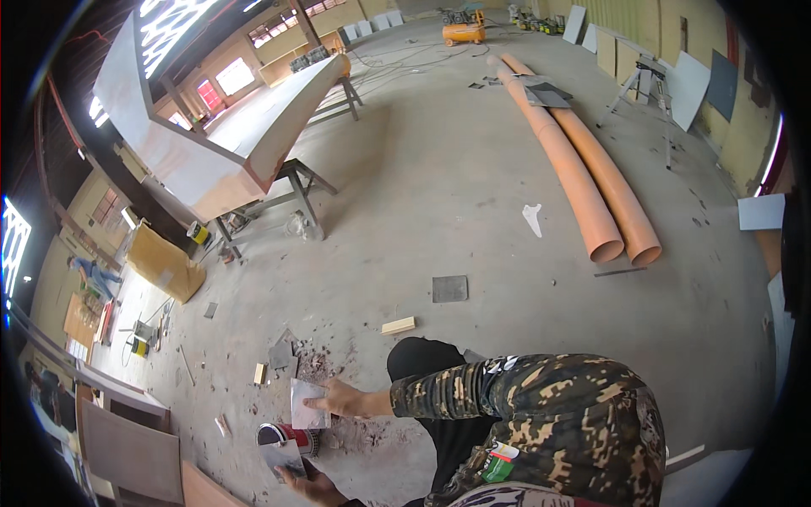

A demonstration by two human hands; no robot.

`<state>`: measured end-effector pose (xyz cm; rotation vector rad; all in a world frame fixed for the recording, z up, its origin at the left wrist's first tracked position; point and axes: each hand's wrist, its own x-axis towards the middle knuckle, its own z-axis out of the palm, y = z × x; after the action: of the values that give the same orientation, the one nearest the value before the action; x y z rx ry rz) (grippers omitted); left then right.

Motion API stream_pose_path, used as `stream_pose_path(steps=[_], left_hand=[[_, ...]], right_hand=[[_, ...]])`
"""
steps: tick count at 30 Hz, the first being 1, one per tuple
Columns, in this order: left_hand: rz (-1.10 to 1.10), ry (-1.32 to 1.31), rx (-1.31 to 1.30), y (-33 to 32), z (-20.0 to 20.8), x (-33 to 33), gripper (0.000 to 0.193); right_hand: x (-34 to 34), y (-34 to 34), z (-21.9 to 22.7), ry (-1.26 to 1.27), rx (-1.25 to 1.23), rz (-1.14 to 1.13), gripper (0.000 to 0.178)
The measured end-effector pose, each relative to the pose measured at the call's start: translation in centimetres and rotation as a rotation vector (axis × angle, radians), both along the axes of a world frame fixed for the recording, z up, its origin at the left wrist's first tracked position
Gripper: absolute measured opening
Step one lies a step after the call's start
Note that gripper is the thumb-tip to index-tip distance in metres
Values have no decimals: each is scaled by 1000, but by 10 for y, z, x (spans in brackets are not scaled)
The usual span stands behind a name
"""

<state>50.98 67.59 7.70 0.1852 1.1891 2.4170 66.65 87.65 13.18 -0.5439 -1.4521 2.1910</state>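
My right hand (343, 398), at the end of a camouflage sleeve, grips a flat, thin, pale grey scraper blade (306, 397). Just below it, my left hand (314, 487) is closed on a second flat metal scraper blade (283, 456). Both blades are over or beside an open, dark-rimmed paint can (270, 434) on the floor. The blades and my hands hide much of the can, and its contents are hard to make out. Reddish-brown crumbs (319, 362) are scattered on the concrete beyond my right hand.
Wooden blocks (399, 325) and a dark square sheet (449, 289) lie on the floor ahead. Two long orange pipes (574, 182) stretch away at right. A large pale panel structure (228, 160) rests on trestles (296, 186) at left. An orange compressor (464, 33) stands far off.
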Motion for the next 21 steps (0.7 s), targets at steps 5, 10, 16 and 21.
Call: stream_pose_path(steps=[5, 10, 16, 21], left_hand=[[158, 896, -491, -4, 5, 29, 48], [164, 975, -457, -7, 17, 37, 45], [277, 955, -607, -13, -2, 40, 41], [231, 652, -499, -49, -60, 6, 44]], right_hand=[[-4, 0, -10, -24, 37, -35, 47], [-5, -2, -8, 1, 67, -21, 48], [5, -15, 17, -59, -151, -71, 56], [11, -21, 37, 87, 16, 39, 55]])
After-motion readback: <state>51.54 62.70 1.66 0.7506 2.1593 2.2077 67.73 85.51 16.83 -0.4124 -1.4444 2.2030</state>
